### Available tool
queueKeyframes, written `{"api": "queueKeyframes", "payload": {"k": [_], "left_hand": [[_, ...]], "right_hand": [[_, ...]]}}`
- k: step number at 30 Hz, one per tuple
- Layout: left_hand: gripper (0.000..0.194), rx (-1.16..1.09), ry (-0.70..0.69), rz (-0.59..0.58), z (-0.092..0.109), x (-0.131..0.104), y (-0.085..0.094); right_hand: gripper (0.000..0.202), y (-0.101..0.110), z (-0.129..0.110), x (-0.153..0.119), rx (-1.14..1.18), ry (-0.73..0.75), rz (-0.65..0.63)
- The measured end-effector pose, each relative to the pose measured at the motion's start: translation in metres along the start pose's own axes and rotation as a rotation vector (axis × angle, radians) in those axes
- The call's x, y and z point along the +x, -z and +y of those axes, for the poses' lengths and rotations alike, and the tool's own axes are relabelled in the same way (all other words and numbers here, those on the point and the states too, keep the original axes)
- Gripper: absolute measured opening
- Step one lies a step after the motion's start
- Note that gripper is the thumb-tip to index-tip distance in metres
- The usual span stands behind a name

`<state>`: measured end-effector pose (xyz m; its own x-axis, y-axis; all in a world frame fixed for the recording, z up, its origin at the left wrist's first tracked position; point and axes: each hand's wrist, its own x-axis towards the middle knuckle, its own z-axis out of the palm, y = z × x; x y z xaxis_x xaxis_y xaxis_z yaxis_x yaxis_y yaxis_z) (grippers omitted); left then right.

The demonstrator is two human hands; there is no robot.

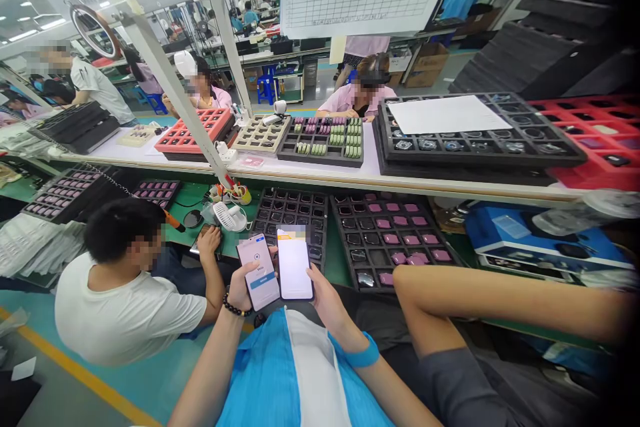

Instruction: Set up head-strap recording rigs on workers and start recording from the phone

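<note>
Two smartphones are held side by side over my lap. My left hand [242, 287], below a dark bead bracelet [236, 307], grips the left smartphone [259, 280]; its lit screen shows a round icon and a blue button, with my thumb on the glass. My right hand [324, 293] is closed round the edge of the right smartphone [295, 270], whose screen is mostly white with an orange patch at the top. A blue band [364, 352] circles my right wrist. Most fingers are hidden behind the phones.
Beyond the phones, black trays [345, 240] of dark and purple watch-like pieces lie on the green bench. A small white fan [230, 217] stands nearby. A co-worker [130, 307] sits at left; another person's bent arm [450, 287] is close at right. The shelf [320, 177] carries more trays.
</note>
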<state>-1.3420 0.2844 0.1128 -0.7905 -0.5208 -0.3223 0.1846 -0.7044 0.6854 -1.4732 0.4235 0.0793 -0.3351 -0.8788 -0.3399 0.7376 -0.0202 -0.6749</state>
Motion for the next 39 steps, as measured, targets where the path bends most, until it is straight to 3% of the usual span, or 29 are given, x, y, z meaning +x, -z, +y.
{"api": "queueKeyframes", "payload": {"k": [12, 26, 33, 39], "left_hand": [[0.042, -0.014, -0.006, 0.012, 0.004, -0.004, -0.005], [0.047, -0.045, -0.006, -0.045, 0.000, -0.004, 0.002], [0.054, -0.050, 0.028, -0.033, 0.001, -0.004, 0.000], [0.053, -0.065, 0.067, -0.020, -0.007, 0.004, 0.006]], "right_hand": [[0.049, 0.001, 0.007, 0.004, 0.007, 0.020, 0.004], [0.044, -0.007, 0.000, -0.005, 0.006, -0.022, 0.041], [0.048, -0.003, -0.005, -0.009, -0.023, -0.029, -0.041], [0.046, 0.010, 0.003, -0.002, -0.016, -0.051, -0.008]]}}
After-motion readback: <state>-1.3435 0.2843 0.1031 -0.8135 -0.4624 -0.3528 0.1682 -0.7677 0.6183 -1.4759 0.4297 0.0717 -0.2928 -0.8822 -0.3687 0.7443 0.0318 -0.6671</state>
